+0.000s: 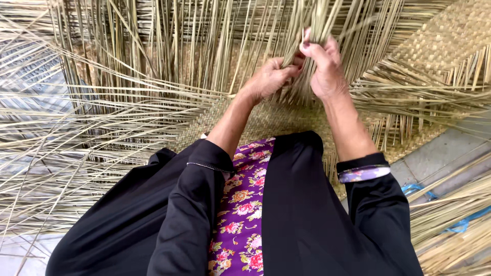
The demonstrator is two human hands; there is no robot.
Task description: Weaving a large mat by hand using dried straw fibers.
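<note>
A half-woven straw mat (276, 120) lies on the floor under me, with many long loose reed strips (169, 46) fanning out from its woven edge. My right hand (323, 64) is closed around a bunch of upright strips (319, 18) at the top centre. Just left of it, my left hand (268, 77) pinches strips low down at the weave, fingertips touching the right hand. Both forearms reach forward from black sleeves over a purple flowered garment (243, 204).
A finished woven patch (445, 41) shows at the top right. Grey floor tiles (440, 151) lie at the right. A bundle of spare reeds with a blue tie (460, 222) rests at the lower right. Loose strips sprawl across the left side (61, 148).
</note>
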